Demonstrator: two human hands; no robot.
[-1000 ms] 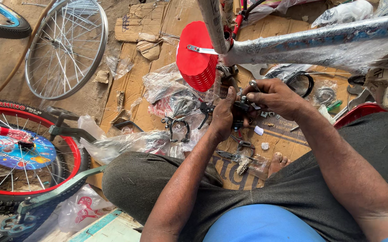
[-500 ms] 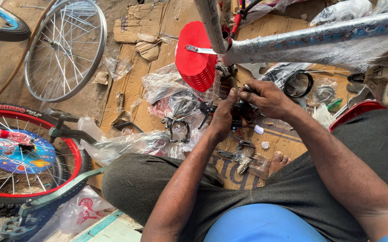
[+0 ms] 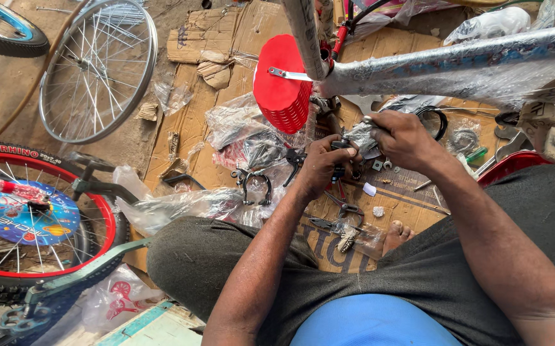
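Observation:
Both my hands meet over the cardboard, just below a plastic-wrapped bicycle frame [image 3: 457, 64]. My left hand [image 3: 319, 165] grips a small black metal part [image 3: 340, 146] with plastic around it. My right hand [image 3: 400, 136] closes on the same part from the right, pinching its clear wrapping [image 3: 359, 136]. A red plastic basket [image 3: 282, 86] hangs on the frame just left of my hands. A black brake caliper [image 3: 256, 182] lies on the cardboard to the left of my left wrist.
Flattened cardboard [image 3: 187, 128] covers the floor. A bare spoked rim [image 3: 98, 67] lies far left, and a tyred wheel with a red rim [image 3: 33, 211] sits nearer. Pliers [image 3: 344, 208], bolts, a cable coil [image 3: 437, 122] and plastic bags [image 3: 175, 208] are scattered about.
My hands stay together on the small part; the right hand has shifted its grip slightly on the wrapping. The view has barely moved.

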